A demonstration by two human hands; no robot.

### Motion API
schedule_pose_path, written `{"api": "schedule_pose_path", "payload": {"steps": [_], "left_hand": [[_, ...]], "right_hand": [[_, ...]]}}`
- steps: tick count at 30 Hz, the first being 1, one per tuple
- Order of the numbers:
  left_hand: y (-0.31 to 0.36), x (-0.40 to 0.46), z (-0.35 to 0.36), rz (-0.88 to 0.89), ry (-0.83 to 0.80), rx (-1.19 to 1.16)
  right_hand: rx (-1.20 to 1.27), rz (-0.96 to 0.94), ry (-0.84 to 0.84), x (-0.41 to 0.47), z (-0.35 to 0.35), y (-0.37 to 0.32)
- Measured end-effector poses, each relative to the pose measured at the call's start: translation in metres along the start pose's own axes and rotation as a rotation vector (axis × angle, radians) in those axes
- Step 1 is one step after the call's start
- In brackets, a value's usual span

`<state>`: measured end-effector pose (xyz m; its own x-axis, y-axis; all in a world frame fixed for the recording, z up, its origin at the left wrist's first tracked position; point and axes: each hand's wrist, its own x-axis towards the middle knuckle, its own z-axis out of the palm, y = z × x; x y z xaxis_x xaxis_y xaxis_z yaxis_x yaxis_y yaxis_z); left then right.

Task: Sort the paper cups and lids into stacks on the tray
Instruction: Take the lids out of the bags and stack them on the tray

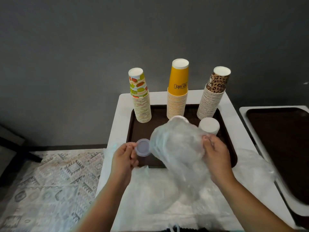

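Clear plastic bag of lids (180, 148) held over the brown tray (133, 131), 1 small lid (142, 147) just out of it.

The left hand (124, 158) pinches the small translucent lid by its rim at the bag's mouth; the right hand (215, 153) clutches the bag's far end, tilting it above the tray. To do this well, I judge the left hand should set each lid flat on bare tray just beyond its fingers, keeping the bag low so the lids slide rather than spill. Beyond both grips stand 3 upturned stacks: fruit-print cups (141, 99), yellow juice cups (177, 92) and leopard-print cups (212, 97); a short white lid stack (209, 126) sits just past the right hand. The bag hides the tray's middle, and loose plastic wrap (158, 190) lies under the wrists. A 2nd tray (284, 139) is well off to the right.
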<state>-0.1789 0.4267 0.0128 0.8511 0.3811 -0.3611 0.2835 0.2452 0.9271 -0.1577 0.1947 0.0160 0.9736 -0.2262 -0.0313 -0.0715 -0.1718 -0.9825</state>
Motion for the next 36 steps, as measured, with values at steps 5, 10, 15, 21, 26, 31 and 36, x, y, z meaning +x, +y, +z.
{"api": "schedule_pose_path", "payload": {"steps": [5, 10, 15, 21, 26, 31, 36], "left_hand": [[0.026, -0.02, 0.009, 0.502, -0.117, 0.438], [0.018, -0.047, 0.052, 0.95, -0.553, 1.027], [-0.028, -0.047, 0.065, 0.71, -0.494, 0.981], [-0.048, -0.023, 0.024, 0.885, -0.603, 1.279], [-0.067, -0.005, -0.005, 0.998, -0.596, 1.665], [-0.074, 0.004, -0.021, 0.917, -0.55, 1.794], [-0.074, -0.006, -0.02, 0.87, -0.302, 1.765]], "right_hand": [[-0.11, -0.086, -0.116, -0.007, -0.011, -0.01], [-0.059, -0.069, -0.388, -0.026, 0.007, -0.018], [0.015, -0.01, -0.288, -0.035, 0.006, -0.014], [-0.014, 0.03, 0.004, -0.03, -0.032, 0.012], [-0.165, 0.163, 0.035, -0.033, -0.048, 0.058], [-0.299, 0.148, 0.033, -0.038, -0.058, 0.088], [-0.398, 0.108, 0.018, -0.044, -0.055, 0.098]]}}
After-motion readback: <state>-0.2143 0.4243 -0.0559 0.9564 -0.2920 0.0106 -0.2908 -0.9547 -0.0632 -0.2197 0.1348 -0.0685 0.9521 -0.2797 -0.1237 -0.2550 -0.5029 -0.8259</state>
